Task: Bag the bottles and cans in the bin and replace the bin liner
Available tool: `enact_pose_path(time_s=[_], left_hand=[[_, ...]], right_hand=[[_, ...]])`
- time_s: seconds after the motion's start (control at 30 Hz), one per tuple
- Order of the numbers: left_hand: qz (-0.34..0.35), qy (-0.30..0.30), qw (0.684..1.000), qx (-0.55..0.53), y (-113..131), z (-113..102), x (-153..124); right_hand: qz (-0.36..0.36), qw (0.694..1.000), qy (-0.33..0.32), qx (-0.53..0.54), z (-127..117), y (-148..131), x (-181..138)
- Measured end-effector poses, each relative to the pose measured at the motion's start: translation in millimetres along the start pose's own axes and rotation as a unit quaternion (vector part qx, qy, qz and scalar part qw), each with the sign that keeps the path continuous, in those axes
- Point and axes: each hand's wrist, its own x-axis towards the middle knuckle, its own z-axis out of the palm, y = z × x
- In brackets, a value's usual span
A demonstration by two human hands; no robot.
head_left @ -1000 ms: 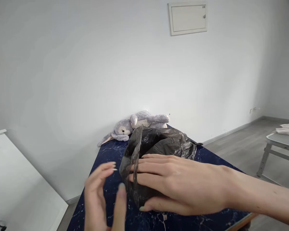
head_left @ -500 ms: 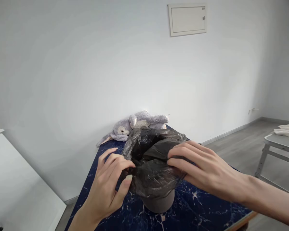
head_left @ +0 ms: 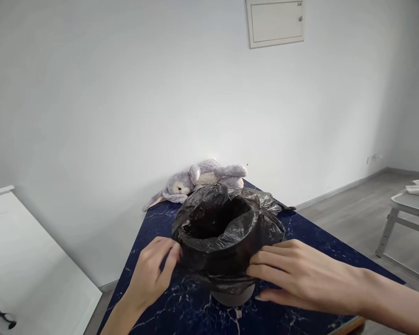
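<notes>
1. We note a black bag [head_left: 216, 258], mouth up, draped over a grey container [head_left: 232, 298] on the blue marbled table [head_left: 181, 309].
2. Our left hand [head_left: 155, 264] pinches the bag's left edge; our right hand [head_left: 293, 272] lies against its near right side, fingers loosely curled, grip cannot be told.
3. We judge it light, limp, slippery, easily torn; best held by gathered outer folds.
4. Plush toy [head_left: 181, 183] far side, by white wall [head_left: 125, 93]; grey floor [head_left: 338, 204] right.

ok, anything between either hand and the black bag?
Nothing visible. The left hand and right hand are both at the near side of the black bag. The plush toy lies beyond it, on the far side from both hands.
</notes>
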Motion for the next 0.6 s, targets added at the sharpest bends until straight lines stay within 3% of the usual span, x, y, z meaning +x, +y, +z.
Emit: enact_pose_path(time_s=[0.1, 0.17, 0.23, 0.33, 0.43, 0.53, 0.6], left_hand=[[-0.094, 0.168, 0.981, -0.008, 1, -3, 11], [-0.165, 0.205, 0.964, -0.027, 1, -5, 26], [-0.224, 0.158, 0.959, -0.078, -1, -6, 44], [-0.257, 0.081, 0.95, -0.16, -9, -3, 69], [-0.258, 0.083, 0.944, -0.191, -18, 4, 85], [-0.274, 0.095, 0.935, -0.205, -29, 15, 94], [-0.295, 0.086, 0.925, -0.223, -38, 23, 99]], right_hand=[[0.021, 0.993, 0.088, 0.074, -18, -1, 4], [0.07, 0.98, 0.162, 0.097, -28, 1, 12], [0.15, 0.964, 0.197, 0.097, -32, 9, 24], [0.261, 0.943, 0.175, 0.107, -25, 35, 44], [0.342, 0.912, 0.148, 0.175, -8, 73, 61], [0.407, 0.849, 0.135, 0.308, 9, 108, 72], [0.423, 0.824, 0.121, 0.357, 19, 125, 77]])
